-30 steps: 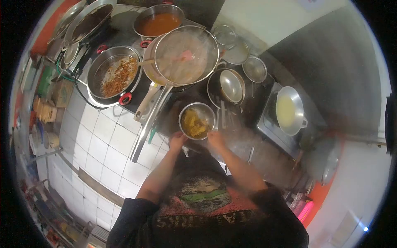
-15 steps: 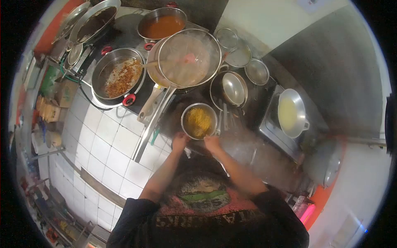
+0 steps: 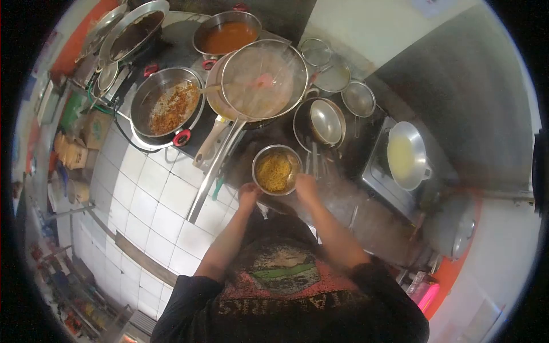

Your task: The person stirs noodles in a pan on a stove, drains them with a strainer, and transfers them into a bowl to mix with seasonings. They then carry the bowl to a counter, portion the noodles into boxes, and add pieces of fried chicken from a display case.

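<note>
A round metal bowl stands on the dark counter in front of me, with crumbly yellow-brown food inside. At its lower left edge, my left hand is closed on the bowl's rim. Fingers curled, my right hand is at the bowl's right side, on what looks like a metal spoon that dips into the food. The spoon's handle is mostly hidden by the hand.
Left of the bowl, a large strainer lies over a pan, its long handle reaching toward me. A pan of browned bits and a pot of orange sauce are beyond. On the right, a pan of pale yellow liquid rests on a stove.
My right hand has moved up and slightly right, closer to the bowl's side. The mounded yellow food now looks flatter and more evenly brown. My left hand stays at the rim.
</note>
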Demonstrator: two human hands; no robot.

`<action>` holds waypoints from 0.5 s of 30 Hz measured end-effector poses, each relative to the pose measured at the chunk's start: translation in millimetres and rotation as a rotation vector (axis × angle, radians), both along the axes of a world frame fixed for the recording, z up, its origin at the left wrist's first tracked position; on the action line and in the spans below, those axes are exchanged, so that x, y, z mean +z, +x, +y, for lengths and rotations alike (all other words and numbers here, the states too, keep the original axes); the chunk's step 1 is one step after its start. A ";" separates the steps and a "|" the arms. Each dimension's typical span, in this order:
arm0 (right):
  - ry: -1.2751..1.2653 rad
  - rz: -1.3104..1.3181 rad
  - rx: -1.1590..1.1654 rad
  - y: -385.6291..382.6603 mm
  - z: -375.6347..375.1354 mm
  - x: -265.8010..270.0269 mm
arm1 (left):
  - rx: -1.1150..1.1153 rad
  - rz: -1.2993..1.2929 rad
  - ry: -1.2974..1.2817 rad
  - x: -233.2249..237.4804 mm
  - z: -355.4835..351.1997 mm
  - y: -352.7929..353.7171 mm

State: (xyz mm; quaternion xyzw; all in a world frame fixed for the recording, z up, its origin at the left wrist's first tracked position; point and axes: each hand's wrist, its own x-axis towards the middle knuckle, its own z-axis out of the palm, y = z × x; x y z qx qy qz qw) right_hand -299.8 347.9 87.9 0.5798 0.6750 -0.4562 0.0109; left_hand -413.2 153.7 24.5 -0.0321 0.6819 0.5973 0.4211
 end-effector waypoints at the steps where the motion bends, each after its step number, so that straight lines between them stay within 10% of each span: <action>1: -0.055 -0.037 -0.003 -9.8 -2.2 -0.6 | -0.063 0.085 -0.065 -7.6 0.6 0.0; 15: 0.233 -0.147 0.804 -18.0 42.1 29.9 | 0.030 -0.014 0.021 -22.7 -12.3 -4.9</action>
